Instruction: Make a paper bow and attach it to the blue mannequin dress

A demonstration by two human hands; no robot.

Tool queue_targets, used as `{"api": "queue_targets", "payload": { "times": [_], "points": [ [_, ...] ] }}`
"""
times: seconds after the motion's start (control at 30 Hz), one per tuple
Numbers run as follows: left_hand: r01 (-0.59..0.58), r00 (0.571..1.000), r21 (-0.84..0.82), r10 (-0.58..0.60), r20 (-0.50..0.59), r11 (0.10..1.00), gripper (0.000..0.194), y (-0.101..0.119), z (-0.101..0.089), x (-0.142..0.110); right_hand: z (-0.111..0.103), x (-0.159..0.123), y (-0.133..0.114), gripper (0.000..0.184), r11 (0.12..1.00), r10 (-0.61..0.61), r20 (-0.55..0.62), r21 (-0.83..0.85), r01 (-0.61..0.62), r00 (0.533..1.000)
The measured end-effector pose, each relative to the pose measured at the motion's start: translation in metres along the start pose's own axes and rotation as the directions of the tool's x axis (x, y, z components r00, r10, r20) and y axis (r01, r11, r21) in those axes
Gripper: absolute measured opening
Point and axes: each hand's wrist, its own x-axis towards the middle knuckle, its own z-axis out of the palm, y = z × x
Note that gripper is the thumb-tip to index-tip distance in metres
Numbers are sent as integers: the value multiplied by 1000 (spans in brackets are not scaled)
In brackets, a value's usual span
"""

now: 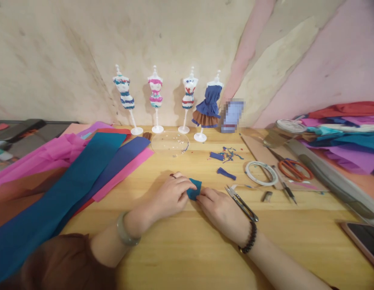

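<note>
Teal piece between both hands

Your left hand [174, 192] has its thumb and index finger closed on the left side of a small teal crepe-paper piece [195, 193], just above the wooden tabletop [162, 257] or resting on it; which, you cannot tell from here. Your right hand [217, 207] has its fingers drawn together, tips clamped at the piece's lower right edge. Just beside that hand lie the black-handled thread snips [242, 204]. Beyond them are a tied dark-blue piece [226, 173], tiny scraps [230, 154], a tape roll [248, 173] and orange-handled scissors [295, 178]. To your left, a long teal strip [84, 173] overlaps a blue strip [120, 161]. Near the wall stand four miniature dress forms [156, 90], the rightmost in a blue dress [212, 98] with a brown ruffle.
</note>
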Motion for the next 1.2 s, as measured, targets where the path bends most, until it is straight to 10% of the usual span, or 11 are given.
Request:
{"api": "queue_targets", "payload": {
  "times": [0.2,0.33,0.6,0.93,1.2],
  "points": [
    [-31,998,3,31,50,1000,44,4,-3,-2,1,-5,5,17,861,223,-36,477,-179,974],
    [-38,999,27,37,36,999,19,2,0,-1,-1,-5,6,15,737,289,23,633,-238,957],
    [46,983,-264,-91,-162,963,11,2,11,0,-4,-8,5,24,753,361,-103,619,-224,927],
    [171,976,-386,-210,-61,906,8,14,10,-2,-2,-7,-3,13,821,304,-195,550,-152,932],
    [393,900,-671,-413,140,629,14,12,14,-1,-1,-5,-3,17,554,525,-38,774,-307,851]
  ]
}}
